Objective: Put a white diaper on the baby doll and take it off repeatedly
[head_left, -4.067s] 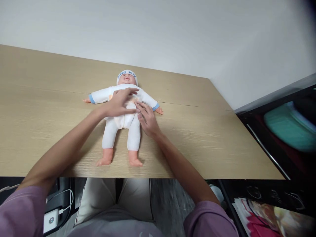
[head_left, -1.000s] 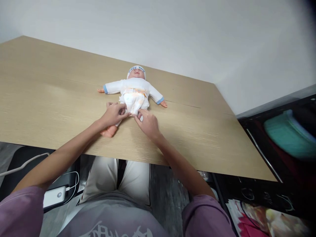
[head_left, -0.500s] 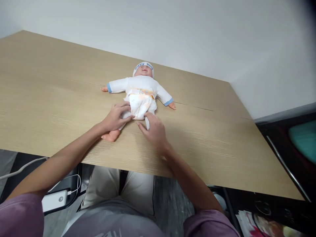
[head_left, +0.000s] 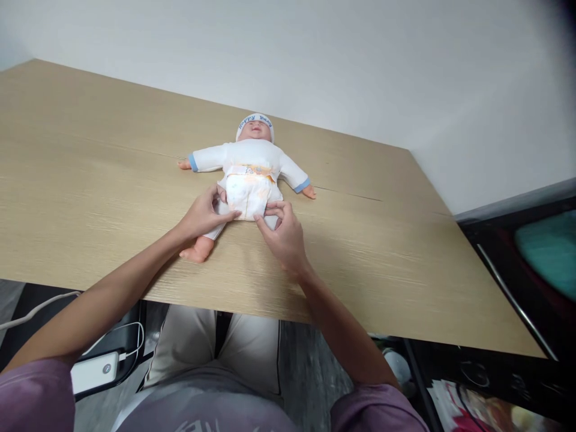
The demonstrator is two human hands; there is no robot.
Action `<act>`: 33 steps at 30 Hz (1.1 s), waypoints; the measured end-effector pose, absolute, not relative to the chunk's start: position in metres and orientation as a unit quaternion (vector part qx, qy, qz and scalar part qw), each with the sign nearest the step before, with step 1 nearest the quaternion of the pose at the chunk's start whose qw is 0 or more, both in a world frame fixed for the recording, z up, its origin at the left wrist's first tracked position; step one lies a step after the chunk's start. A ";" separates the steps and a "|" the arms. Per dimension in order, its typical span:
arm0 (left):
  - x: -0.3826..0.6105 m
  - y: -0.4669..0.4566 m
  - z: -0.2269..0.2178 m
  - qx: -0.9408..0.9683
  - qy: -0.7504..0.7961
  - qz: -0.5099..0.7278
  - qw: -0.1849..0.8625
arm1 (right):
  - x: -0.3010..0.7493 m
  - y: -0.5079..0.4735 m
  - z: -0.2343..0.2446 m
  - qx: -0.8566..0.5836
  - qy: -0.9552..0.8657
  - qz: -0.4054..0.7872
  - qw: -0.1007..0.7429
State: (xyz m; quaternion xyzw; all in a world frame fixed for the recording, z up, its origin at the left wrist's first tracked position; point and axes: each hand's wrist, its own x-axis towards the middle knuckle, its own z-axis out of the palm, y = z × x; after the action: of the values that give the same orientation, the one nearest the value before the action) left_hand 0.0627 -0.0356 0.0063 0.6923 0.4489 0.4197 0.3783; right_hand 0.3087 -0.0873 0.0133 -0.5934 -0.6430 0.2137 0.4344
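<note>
A baby doll in a white outfit with blue cuffs and a lettered cap lies on its back, head toward the wall. Around its hips is a white diaper with an orange-patterned waistband. My left hand grips the diaper's edge at the doll's leg on the left, thumb near the crotch. On the other side, my right hand pinches the diaper's edge at the other leg between thumb and fingers. One bare doll foot shows beside my left wrist; the other foot is hidden behind my right hand.
The doll rests on a wooden table that meets a pale wall. Below the front edge at left is a white power bank with a cable on a black seat. A black object with a teal panel stands at right.
Both hands have shifted slightly at the leg edges; the diaper's front looks flatter and wider. My right fingers have moved outward. The whole view has shifted a little.
</note>
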 end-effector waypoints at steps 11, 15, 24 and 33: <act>0.064 -0.048 0.019 0.694 0.488 0.385 0.363 | 0.306 -0.085 0.016 -0.590 -0.687 0.172 0.388; 0.062 -0.040 0.022 0.668 0.459 0.371 0.453 | 0.305 -0.081 0.017 -0.598 -0.660 0.218 0.399; 0.056 -0.035 0.031 0.553 0.402 0.363 0.633 | 0.312 -0.078 0.022 -0.579 -0.592 0.362 0.427; 0.058 -0.033 0.015 0.568 0.419 0.380 0.597 | 0.312 -0.081 0.006 -0.596 -0.664 0.122 0.435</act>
State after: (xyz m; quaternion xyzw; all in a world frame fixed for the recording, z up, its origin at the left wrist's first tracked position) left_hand 0.0576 -0.0332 0.0151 0.5685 0.4193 0.3797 0.5974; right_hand 0.3117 -0.0807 0.0057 -0.5962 -0.6639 0.1219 0.4346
